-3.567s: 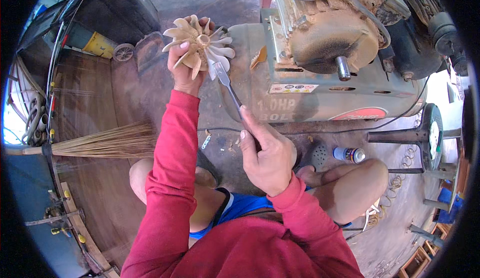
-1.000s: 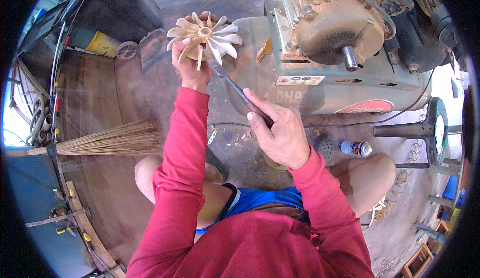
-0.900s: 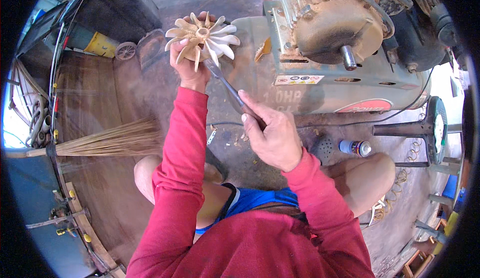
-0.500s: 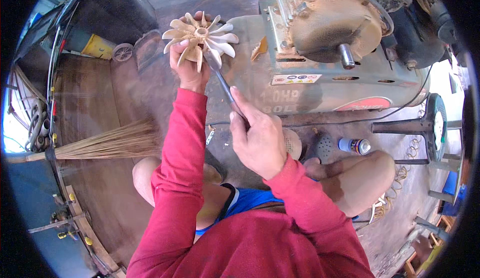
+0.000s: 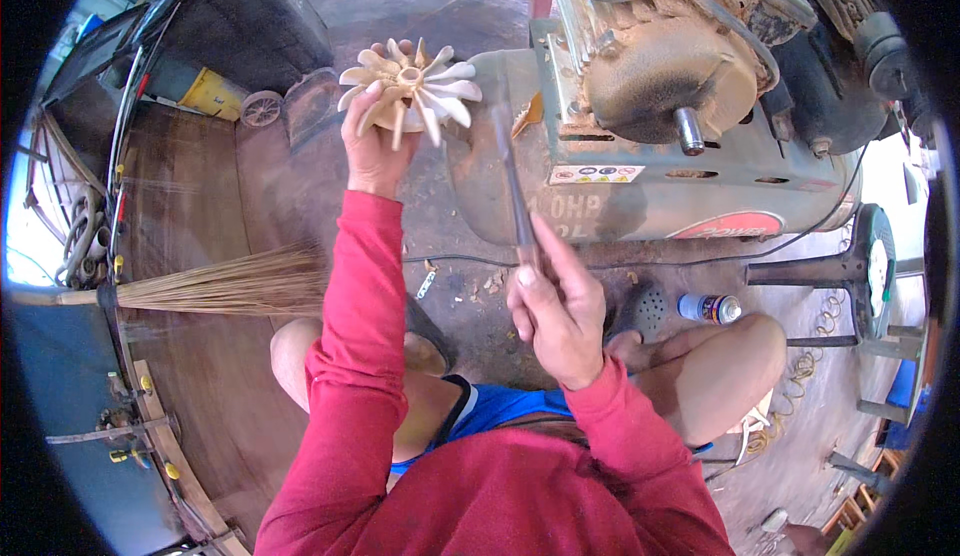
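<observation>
My left hand (image 5: pixel 375 151) is closed on a dusty fan wheel (image 5: pixel 408 78) with many blades, whitish on the right and tan-coated on the left. My right hand (image 5: pixel 555 316) is wrapped round the handle of a long, dark metal scraper (image 5: pixel 512 181), which points up the picture. Its tip is blurred by motion and stands apart from the blades, to their right. Beyond it is a dusty motor (image 5: pixel 668 76) with a bare shaft, mounted on a grey tank (image 5: pixel 800 191). An orange piece (image 5: pixel 530 111) lies behind the scraper.
A straw broom (image 5: pixel 230 281) lies at the left beside wooden boards and a yellow bucket (image 5: pixel 210 93). A black cable (image 5: pixel 700 261) runs along the tank. To the right are a spray can (image 5: pixel 708 308), a black stand (image 5: pixel 865 271) and a coiled hose (image 5: pixel 800 376).
The scraper has left the fan's blades, moving right and turning more upright, with my right hand now lower. The fan in my left hand has shifted slightly down and right.
</observation>
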Motion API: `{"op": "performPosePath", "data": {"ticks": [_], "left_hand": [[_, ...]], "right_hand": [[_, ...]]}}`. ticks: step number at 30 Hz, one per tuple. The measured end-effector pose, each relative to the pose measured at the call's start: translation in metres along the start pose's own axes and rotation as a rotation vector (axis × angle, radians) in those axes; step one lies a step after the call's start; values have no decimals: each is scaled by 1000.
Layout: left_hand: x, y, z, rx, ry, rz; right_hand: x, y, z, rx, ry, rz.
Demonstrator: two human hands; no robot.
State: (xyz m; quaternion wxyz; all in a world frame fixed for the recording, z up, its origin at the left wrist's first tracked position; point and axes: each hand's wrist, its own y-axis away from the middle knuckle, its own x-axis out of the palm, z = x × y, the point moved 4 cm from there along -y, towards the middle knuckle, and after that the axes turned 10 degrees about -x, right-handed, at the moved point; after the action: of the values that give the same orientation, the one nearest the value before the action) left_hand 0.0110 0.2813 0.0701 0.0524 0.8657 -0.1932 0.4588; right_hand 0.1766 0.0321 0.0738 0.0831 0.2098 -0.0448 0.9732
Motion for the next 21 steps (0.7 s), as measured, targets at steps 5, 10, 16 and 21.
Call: {"op": "performPosePath", "data": {"ticks": [5,10,16,21], "left_hand": [[57,28,-56,482,-1057,-269],[74,34,-12,780,-1551,-92],[77,49,-39,543,-935,-160],[59,58,8,237,-770,-171]], "right_hand": [[-30,36,-24,-24,282,47],[-53,48,-53,-31,345,-42],[-43,47,-10,-270,617,60],[-41,43,-13,-297,609,32]]}}
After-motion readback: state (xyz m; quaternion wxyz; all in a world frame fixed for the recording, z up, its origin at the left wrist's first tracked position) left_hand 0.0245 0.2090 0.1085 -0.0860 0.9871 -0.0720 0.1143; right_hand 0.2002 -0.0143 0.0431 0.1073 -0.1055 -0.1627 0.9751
